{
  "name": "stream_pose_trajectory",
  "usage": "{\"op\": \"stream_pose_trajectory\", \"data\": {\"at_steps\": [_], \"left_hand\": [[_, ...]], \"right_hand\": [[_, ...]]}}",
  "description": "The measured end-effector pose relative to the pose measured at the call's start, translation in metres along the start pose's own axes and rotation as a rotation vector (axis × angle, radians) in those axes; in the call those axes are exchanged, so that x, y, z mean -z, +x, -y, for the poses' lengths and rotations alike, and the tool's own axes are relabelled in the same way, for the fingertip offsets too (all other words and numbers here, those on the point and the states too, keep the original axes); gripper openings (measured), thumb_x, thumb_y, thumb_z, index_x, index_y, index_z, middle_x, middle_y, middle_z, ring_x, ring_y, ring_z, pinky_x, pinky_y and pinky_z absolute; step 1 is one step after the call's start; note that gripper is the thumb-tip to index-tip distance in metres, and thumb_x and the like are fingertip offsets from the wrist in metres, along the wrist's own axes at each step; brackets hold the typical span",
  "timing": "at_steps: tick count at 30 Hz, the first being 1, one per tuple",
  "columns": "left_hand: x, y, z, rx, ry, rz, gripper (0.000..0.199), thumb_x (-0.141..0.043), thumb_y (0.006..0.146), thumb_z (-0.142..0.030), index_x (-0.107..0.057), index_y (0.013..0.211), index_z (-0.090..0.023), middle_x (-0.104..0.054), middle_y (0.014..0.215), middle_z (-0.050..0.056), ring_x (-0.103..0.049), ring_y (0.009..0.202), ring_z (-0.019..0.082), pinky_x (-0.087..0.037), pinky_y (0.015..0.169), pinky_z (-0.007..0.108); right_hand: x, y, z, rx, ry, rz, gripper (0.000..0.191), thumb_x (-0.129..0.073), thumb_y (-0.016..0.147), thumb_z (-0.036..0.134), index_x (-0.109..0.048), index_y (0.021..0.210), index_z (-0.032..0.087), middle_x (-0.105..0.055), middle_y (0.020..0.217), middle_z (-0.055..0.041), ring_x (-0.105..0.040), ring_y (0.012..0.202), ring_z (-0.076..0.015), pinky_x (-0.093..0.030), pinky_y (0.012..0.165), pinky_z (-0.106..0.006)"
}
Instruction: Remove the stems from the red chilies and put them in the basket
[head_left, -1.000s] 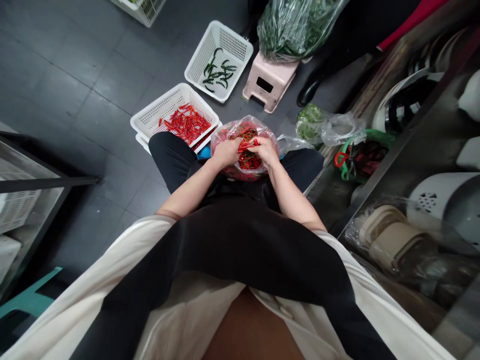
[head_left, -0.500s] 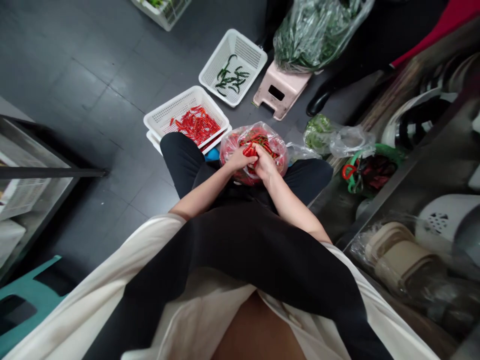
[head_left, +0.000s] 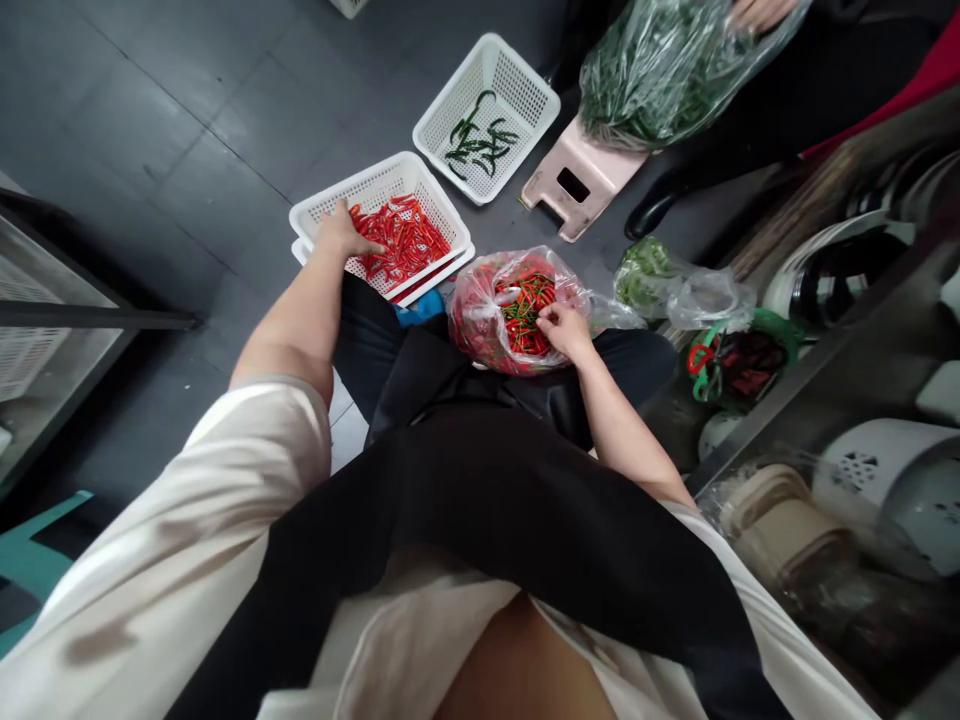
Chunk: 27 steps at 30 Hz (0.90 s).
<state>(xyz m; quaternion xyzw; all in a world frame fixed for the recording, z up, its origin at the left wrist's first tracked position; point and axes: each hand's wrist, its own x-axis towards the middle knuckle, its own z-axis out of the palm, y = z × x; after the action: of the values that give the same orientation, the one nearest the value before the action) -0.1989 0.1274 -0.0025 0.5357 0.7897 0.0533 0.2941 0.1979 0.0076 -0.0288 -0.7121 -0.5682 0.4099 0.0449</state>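
Observation:
My left hand (head_left: 343, 232) is over the near left side of a white perforated basket (head_left: 315, 212), its thumb and fingers spread apart. Beneath and beside it lie many small red chilies (head_left: 405, 235). Between my knees rests a clear plastic bag (head_left: 476, 320), its mouth open on red chilies with green stems (head_left: 527, 312). At the right of that mouth, my right hand (head_left: 568, 330) has its fingertips pinched together on a red chili among the others. The fingers partly hide it.
Another white basket (head_left: 536, 95) holds several green chilies (head_left: 480, 145). A pink stool (head_left: 596, 175) bears a bag of green vegetables (head_left: 660, 80), touched by another person's hand (head_left: 761, 12). Red-handled scissors (head_left: 701, 358) are at a green basket (head_left: 784, 325). A metal shelf (head_left: 90, 316) stands left.
My left hand has left the bag, where both hands were together holding red chilies, and reached over the basket to the left. My right hand has moved slightly right, to the bag's mouth.

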Motion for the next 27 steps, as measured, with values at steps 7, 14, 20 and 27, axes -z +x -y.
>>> {"op": "stream_pose_trajectory", "data": {"at_steps": [7,14,20,27], "left_hand": [[-0.042,-0.014,-0.034,-0.125,-0.209,-0.044,0.029,-0.065,0.081,-0.025,-0.061,0.108,-0.015,-0.066,0.109,0.009,-0.052,0.119,0.025,-0.036,0.106,0.038],[-0.097,-0.044,-0.101,-0.275,-0.538,0.128,0.017,-0.056,0.076,-0.015,-0.068,0.087,-0.014,-0.066,0.082,0.005,-0.060,0.095,0.019,-0.044,0.087,0.028],[-0.148,-0.113,-0.133,-0.548,-0.419,0.619,0.005,-0.063,0.067,-0.018,-0.065,0.063,-0.019,-0.065,0.068,0.003,-0.062,0.088,0.021,-0.045,0.083,0.028],[-0.170,-0.134,-0.106,-0.440,-0.367,0.365,0.019,-0.055,0.075,-0.016,-0.067,0.089,-0.019,-0.068,0.080,0.003,-0.063,0.079,0.018,-0.047,0.082,0.029]], "right_hand": [[-0.001,-0.003,0.018,-0.071,-0.679,0.302,0.059,-0.074,0.075,0.038,-0.056,0.124,0.010,-0.065,0.117,-0.0224,-0.063,0.109,-0.0345,-0.048,0.091,-0.043],[-0.028,-0.014,-0.002,-0.020,-0.759,0.242,0.067,-0.063,0.083,0.026,-0.037,0.144,0.014,-0.053,0.130,-0.0282,-0.064,0.107,-0.0351,-0.050,0.087,-0.045],[-0.017,0.001,-0.017,-0.030,-0.172,0.120,0.013,-0.067,0.079,0.022,-0.067,0.091,0.018,-0.069,0.084,-0.0057,-0.066,0.083,-0.0202,-0.053,0.079,-0.032],[0.000,-0.007,-0.005,-0.262,0.891,0.150,0.015,-0.077,0.073,0.017,-0.065,0.082,0.016,-0.061,0.061,0.0043,-0.057,0.050,-0.0054,-0.050,0.050,-0.014]]}}
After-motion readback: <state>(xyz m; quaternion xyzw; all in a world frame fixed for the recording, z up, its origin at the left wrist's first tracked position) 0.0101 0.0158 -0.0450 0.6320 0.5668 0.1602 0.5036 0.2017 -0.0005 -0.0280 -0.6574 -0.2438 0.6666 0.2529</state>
